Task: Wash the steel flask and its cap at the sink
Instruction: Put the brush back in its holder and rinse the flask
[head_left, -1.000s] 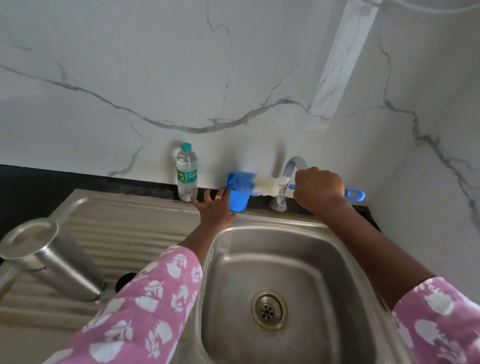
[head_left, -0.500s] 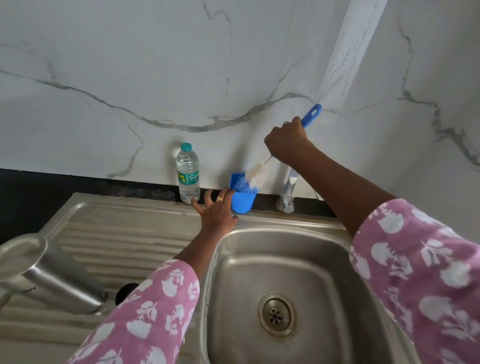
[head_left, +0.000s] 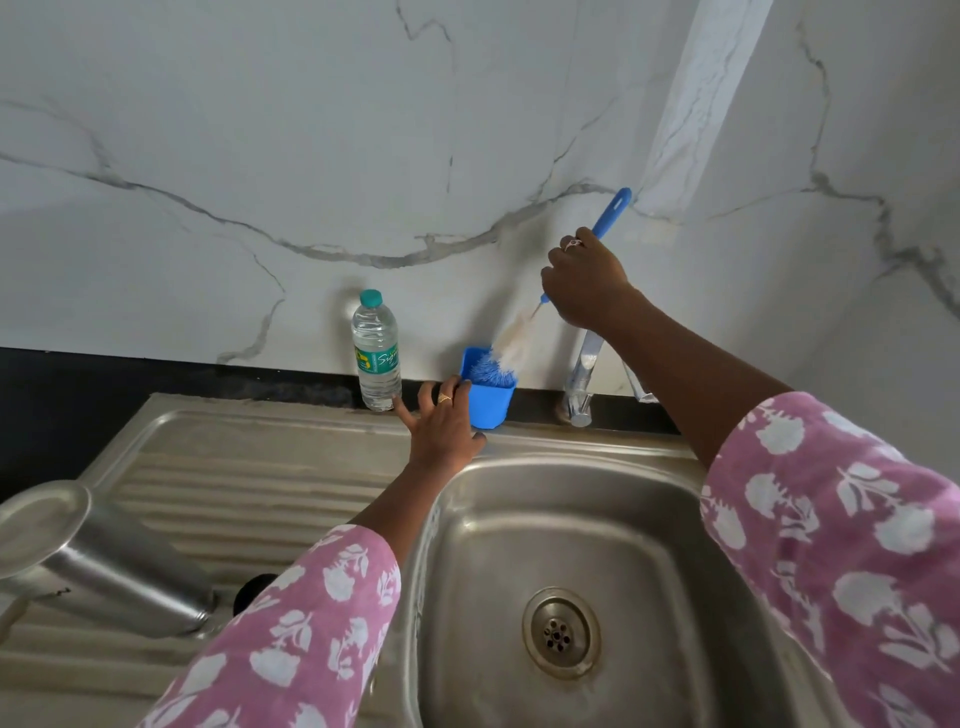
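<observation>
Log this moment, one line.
right hand grips brush | bristles in blue cup | left hand touches cup | flask on drainboard

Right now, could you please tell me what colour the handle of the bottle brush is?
Blue; the brush handle shows best in the head view.

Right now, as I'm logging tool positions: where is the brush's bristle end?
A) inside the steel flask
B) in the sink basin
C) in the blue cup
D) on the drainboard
C: the bottle brush, gripped by the right hand, has its bristles in the blue cup.
</observation>
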